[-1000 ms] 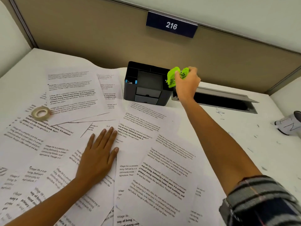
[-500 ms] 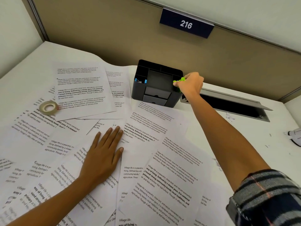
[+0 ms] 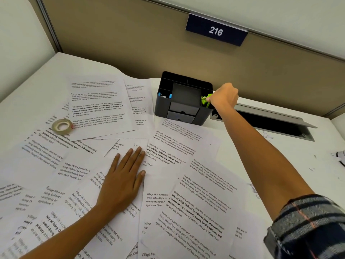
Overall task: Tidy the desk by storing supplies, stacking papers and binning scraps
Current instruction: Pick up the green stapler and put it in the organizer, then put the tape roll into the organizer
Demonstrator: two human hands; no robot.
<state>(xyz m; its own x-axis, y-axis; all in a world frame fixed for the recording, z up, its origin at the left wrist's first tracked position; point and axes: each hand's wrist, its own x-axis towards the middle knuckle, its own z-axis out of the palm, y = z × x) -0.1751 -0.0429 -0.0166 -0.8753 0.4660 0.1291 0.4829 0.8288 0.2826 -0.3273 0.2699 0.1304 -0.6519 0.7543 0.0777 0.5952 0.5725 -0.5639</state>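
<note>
My right hand (image 3: 224, 97), fingers curled round a green tool (image 3: 205, 100), holds it in the right-hand compartment of the black organizer (image 3: 204, 116) at the back of the desk (image 3: 280, 157). My left hand (image 3: 123, 182) lies flat, fingers straight, on the scattered papers (image 3: 196, 212). A tape roll (image 3: 62, 126) rests on the sheets, well to its left.

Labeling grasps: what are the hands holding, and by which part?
Right hand grips the green item by its upper end; left hand flat on papers, empty.
</note>
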